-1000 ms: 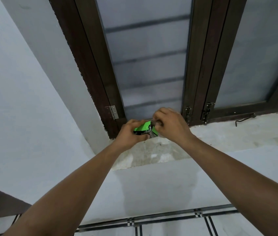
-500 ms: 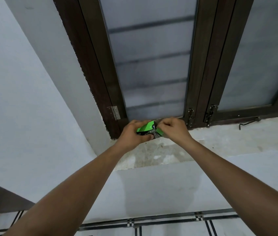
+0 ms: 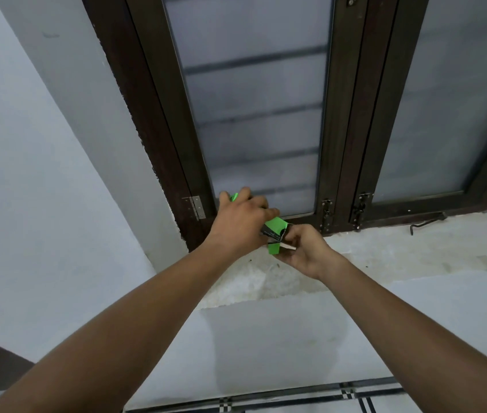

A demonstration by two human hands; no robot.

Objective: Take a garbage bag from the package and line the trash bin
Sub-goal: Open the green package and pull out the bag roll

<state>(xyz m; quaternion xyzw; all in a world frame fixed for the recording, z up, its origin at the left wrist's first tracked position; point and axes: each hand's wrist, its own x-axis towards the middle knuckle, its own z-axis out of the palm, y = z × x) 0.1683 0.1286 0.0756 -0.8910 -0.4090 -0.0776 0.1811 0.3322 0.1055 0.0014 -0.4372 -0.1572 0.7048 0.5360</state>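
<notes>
Held up off the windowsill (image 3: 385,254), just in front of the lower window frame (image 3: 337,144): a small green package (image 3: 275,226) of garbage bags, clamped between both hands. Likely light, being thin card around folded film; likely to crush if squeezed hard, so best gripped across the flat faces rather than at the open end. Bags inside probably soft, slick and clingy, apt to come out several at a time; best taken by a single loose edge at the mouth and drawn out slowly.

Left hand (image 3: 239,225) wrapped over the top of the package, fingers (image 3: 245,195) curled down around the far side, a sliver of green showing beyond the knuckles. Closed firmly, not spread.

Right hand (image 3: 303,251) below and to the near side of the package's open end, fingers bent inward and pressed close together. Thumb and forefinger seemingly pinching a pale flap or a bit of dark film at the mouth; exactly which, too small to tell. Dark printed panel visible between the two hands, directly ahead of the right fingertips.

No trash bin in view. No bag yet clear of the package, so extraction judged barely begun.
</notes>
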